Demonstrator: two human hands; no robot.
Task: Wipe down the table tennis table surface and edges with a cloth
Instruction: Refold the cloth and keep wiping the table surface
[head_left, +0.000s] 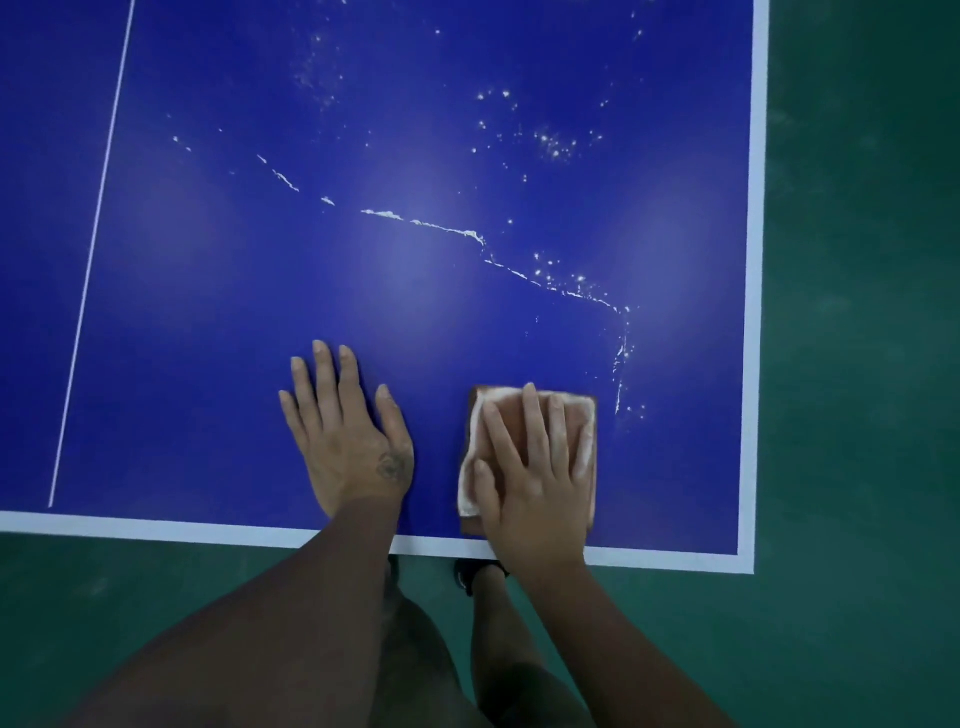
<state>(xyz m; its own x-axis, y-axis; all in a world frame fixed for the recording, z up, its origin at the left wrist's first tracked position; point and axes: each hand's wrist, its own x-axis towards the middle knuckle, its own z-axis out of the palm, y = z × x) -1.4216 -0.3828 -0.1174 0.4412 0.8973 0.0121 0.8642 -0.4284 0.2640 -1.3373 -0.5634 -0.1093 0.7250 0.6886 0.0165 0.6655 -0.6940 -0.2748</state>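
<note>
Right hand (530, 467) lies flat on the cloth (509, 405), fingers (530, 410) straight and spread, pressing down without pinching or curling; the wide palm contact likely keeps the folded pad flat and loads it evenly for a push. Left hand (343, 431) is flat on bare tabletop (363, 270) just left of the cloth, not touching it, fingers straight and slightly fanned; it reads as a brace for leaning over the table. The cloth sits on the near right part of the tabletop, its near end at the white near edge line (156, 525) and well short of the right edge line (756, 260). It is folded into a near-square pad with white dust along its edges. The long axis, if any, runs from the near edge away from the person, roughly in line with the right fingers; the difference is too slight to be sure. The far edge faces the powder ridge (441, 227) that arcs across the tabletop, with more specks beyond it. Judged: the surface wipe is mid-way and the edges are not yet done. Green floor (857, 364) surrounds the table.
</note>
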